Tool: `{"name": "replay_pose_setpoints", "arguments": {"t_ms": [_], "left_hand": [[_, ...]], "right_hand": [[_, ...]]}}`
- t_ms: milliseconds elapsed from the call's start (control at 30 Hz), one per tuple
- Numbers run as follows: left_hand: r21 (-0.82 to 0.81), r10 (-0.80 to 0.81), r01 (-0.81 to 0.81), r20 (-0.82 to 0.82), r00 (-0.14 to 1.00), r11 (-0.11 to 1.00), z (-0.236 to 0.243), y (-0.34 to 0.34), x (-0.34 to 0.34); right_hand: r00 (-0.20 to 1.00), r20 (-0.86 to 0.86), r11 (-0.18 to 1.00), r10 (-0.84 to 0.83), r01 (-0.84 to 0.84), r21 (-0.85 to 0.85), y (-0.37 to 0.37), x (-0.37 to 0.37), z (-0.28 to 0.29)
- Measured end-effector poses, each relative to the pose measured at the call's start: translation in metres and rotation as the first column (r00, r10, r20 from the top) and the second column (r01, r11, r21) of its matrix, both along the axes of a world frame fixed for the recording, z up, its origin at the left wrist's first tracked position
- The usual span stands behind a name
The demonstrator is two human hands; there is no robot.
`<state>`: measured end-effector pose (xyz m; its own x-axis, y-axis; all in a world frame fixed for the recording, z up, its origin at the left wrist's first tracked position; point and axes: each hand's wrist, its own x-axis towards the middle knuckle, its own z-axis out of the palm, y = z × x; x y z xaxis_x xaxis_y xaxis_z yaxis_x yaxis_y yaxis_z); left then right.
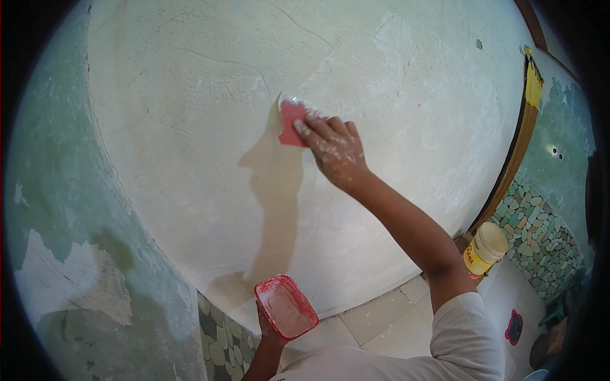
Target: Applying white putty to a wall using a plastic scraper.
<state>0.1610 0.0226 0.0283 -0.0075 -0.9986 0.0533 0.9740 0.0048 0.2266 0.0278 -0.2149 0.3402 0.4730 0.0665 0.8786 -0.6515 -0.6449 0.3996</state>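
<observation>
Head view, right hand [333, 147] closed on a red scraper [291, 122] pressed flat to the white wall [190, 127], left hand [270, 327] below it – grip wrapped under a red tray [286, 306] of pale filler, tub [484, 249] standing at the wall's right foot.

We see a yellow-and-cream plastic tub [484, 249] standing on the pale tiled floor [387, 317] at lower right, just beside a brown wooden door frame [513, 159] whose upper part carries a strip of yellow tape [533, 89]. Pebble-mosaic tiling [540, 238] covers the low wall beyond it. At left, green paint [60, 184] is peeling, exposing pale patches [70, 279]. A small dark red-edged object [513, 327] lies on the floor.
</observation>
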Motion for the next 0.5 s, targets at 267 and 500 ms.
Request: {"name": "replay_pose_setpoints", "arguments": {"t_ms": [267,500], "left_hand": [[-0.007,0.011,-0.011,-0.052,0.999,1.0,-0.006,-0.003,-0.002],[-0.01,0.003,-0.004,-0.062,0.998,1.0,0.001,0.003,-0.003]], "right_hand": [[0.991,0.122,0.998,0.06,-0.058,-0.027,0.011,-0.015,0.023],[0.996,0.06,0.997,-0.073,0.073,-0.006,-0.001,-0.01,0.007]]}}
